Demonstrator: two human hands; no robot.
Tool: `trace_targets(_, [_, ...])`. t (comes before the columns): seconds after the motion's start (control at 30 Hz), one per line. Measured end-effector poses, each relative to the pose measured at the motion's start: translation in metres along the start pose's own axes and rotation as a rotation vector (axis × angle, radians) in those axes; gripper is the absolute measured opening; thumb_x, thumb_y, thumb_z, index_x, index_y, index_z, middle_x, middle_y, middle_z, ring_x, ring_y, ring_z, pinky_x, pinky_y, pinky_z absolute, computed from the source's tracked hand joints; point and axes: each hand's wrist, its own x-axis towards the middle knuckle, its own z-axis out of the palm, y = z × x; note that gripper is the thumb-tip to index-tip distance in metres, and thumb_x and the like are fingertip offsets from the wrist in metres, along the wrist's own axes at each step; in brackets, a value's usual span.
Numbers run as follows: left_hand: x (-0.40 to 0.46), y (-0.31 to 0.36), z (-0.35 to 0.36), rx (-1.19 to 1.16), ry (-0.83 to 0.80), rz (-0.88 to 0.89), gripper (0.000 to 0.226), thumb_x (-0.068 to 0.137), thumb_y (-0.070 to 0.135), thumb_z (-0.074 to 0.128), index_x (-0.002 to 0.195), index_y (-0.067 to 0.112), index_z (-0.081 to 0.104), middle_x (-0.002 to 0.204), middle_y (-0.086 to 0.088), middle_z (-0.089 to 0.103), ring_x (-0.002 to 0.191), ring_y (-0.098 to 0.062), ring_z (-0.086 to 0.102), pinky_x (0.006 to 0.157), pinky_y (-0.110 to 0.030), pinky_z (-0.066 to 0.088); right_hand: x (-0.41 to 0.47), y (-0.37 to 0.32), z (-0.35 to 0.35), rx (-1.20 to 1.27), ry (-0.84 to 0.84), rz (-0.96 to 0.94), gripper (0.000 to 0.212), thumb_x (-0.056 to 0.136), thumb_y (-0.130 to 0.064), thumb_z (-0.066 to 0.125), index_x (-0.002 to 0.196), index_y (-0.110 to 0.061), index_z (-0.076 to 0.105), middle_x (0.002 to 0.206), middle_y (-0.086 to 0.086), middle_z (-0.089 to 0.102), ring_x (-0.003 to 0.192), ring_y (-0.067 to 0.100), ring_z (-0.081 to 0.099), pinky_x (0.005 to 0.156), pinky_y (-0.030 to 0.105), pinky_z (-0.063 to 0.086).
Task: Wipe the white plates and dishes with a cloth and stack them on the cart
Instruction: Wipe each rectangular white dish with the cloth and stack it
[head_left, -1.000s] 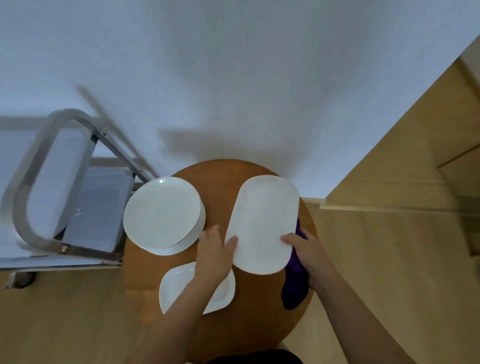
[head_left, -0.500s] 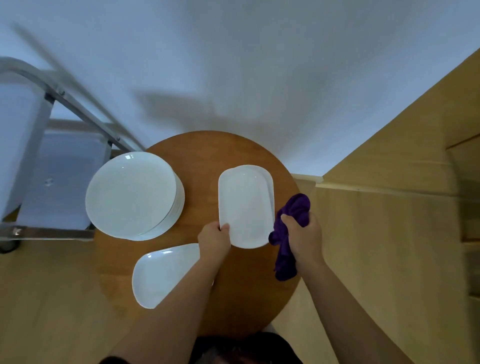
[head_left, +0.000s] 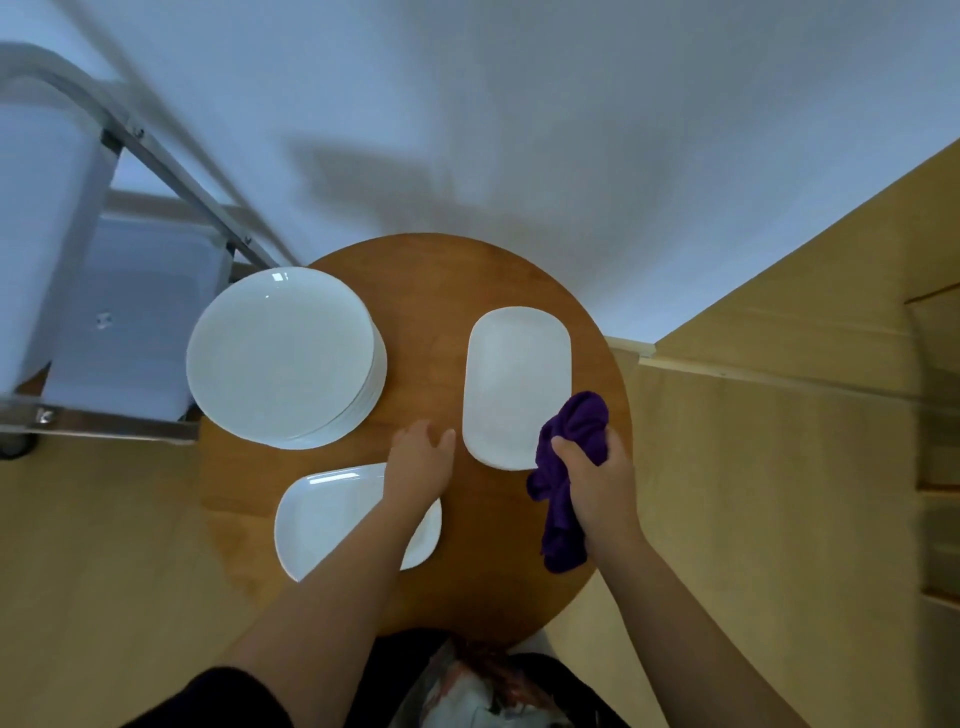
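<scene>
The right hand (head_left: 597, 478) is bunching the purple cloth (head_left: 569, 467) in its grip at the near right corner of the oblong dish (head_left: 517, 384), which is lying flat on the tabletop (head_left: 426, 291), long axis pointing away, while the left hand (head_left: 421, 462) is hovering slack and unladen just left of it.

Round wooden table (head_left: 431, 291), warm brown top, set against a plain white wall (head_left: 519, 104). Soft shadows cast on the wall above the table edge. Light wood floor (head_left: 104, 545) at left and below. Light wood panelling (head_left: 779, 415) at right, meeting the wall at a pale skirting strip (head_left: 628, 349). Even, diffuse lighting; source out of view.
</scene>
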Motion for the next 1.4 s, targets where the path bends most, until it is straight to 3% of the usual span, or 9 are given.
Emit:
trace_targets(0.17, [-0.018, -0.099, -0.035, 0.062, 0.311, -0.187, 0.044, 0.094, 0.024, 0.053, 0.132, 0.004, 0.045, 0.135, -0.017, 0.049, 0.124, -0.032, 0.045, 0.103, -0.044, 0.038, -0.014, 0.003, 0.023, -0.019, -0.057, 0.018, 0.029, 0.084, -0.026, 0.066, 0.110, -0.031, 0.054, 0.096, -0.007, 0.063, 0.086, 0.013, 0.062, 0.064, 0.025, 0.049])
trace_targets(0.3, [-0.011, -0.163, -0.051, -0.071, 0.236, -0.430, 0.053, 0.094, 0.025, 0.054, 0.134, -0.007, 0.040, 0.135, -0.029, 0.044, 0.124, -0.043, 0.041, 0.103, -0.050, 0.034, -0.029, 0.010, 0.042, -0.048, -0.087, 0.036, 0.019, 0.085, -0.024, 0.066, 0.096, -0.035, 0.055, 0.089, -0.006, 0.065, 0.079, 0.013, 0.064, 0.059, 0.024, 0.049])
trace_targets(0.4, [0.003, -0.185, -0.050, -0.209, 0.158, -0.389, 0.048, 0.095, 0.027, 0.054, 0.123, -0.011, 0.049, 0.121, -0.029, 0.056, 0.111, -0.043, 0.053, 0.095, -0.048, 0.043, -0.040, 0.020, 0.054, -0.081, -0.082, 0.052, 0.018, 0.085, -0.023, 0.066, 0.096, -0.033, 0.055, 0.088, -0.006, 0.065, 0.079, 0.014, 0.063, 0.059, 0.025, 0.049])
trace_targets(0.6, [0.010, -0.204, -0.049, -0.336, 0.086, -0.291, 0.043, 0.101, 0.036, 0.034, 0.122, 0.003, 0.052, 0.115, -0.017, 0.059, 0.110, -0.035, 0.054, 0.096, -0.049, 0.043, -0.062, 0.038, 0.075, -0.119, -0.030, 0.081, 0.016, 0.084, -0.022, 0.066, 0.095, -0.031, 0.059, 0.084, -0.003, 0.067, 0.076, 0.017, 0.065, 0.062, 0.030, 0.050])
trace_targets(0.8, [-0.006, -0.199, -0.057, -0.452, 0.189, -0.204, 0.029, 0.102, 0.033, 0.032, 0.095, 0.008, 0.046, 0.085, -0.006, 0.052, 0.084, -0.023, 0.050, 0.071, -0.034, 0.038, -0.090, 0.040, 0.091, -0.113, 0.042, 0.090, 0.041, 0.090, -0.023, 0.059, 0.129, -0.027, 0.047, 0.110, -0.002, 0.061, 0.099, 0.022, 0.059, 0.087, 0.046, 0.052])
trace_targets(1.07, [-0.069, -0.156, -0.116, -0.802, 0.198, -0.026, 0.031, 0.100, 0.041, 0.032, 0.107, 0.016, 0.048, 0.091, 0.002, 0.056, 0.084, -0.013, 0.055, 0.063, -0.025, 0.045, -0.131, 0.004, 0.108, -0.302, 0.008, -0.243, 0.044, 0.095, -0.023, 0.052, 0.136, -0.025, 0.037, 0.116, -0.006, 0.056, 0.106, 0.017, 0.056, 0.072, 0.023, 0.048])
trace_targets(1.13, [-0.086, -0.141, -0.136, -0.926, 0.179, 0.029, 0.033, 0.099, 0.043, 0.032, 0.111, 0.019, 0.052, 0.097, 0.003, 0.062, 0.089, -0.010, 0.060, 0.064, -0.023, 0.049, -0.138, -0.011, 0.114, -0.423, 0.003, -0.367, 0.047, 0.094, -0.026, 0.053, 0.138, -0.024, 0.035, 0.125, -0.004, 0.052, 0.115, 0.020, 0.052, 0.081, 0.029, 0.051])
trace_targets(1.27, [-0.119, -0.115, -0.170, -1.090, 0.130, 0.128, 0.031, 0.098, 0.044, 0.034, 0.103, 0.025, 0.060, 0.097, 0.006, 0.067, 0.090, -0.009, 0.063, 0.061, -0.018, 0.052, -0.153, -0.035, 0.132, -0.811, 0.018, -0.572, 0.063, 0.094, -0.042, 0.047, 0.147, -0.024, 0.020, 0.153, 0.001, 0.025, 0.140, 0.025, 0.022, 0.114, 0.048, 0.024])
trace_targets(1.4, [-0.149, -0.103, -0.193, -1.096, 0.150, 0.213, 0.025, 0.098, 0.046, 0.032, 0.096, 0.034, 0.053, 0.093, 0.013, 0.061, 0.086, -0.006, 0.059, 0.059, -0.016, 0.048, -0.163, -0.068, 0.153, -0.872, 0.097, -0.599, 0.059, 0.098, -0.043, 0.032, 0.150, -0.023, 0.012, 0.158, 0.001, 0.013, 0.144, 0.022, 0.006, 0.115, 0.045, 0.005])
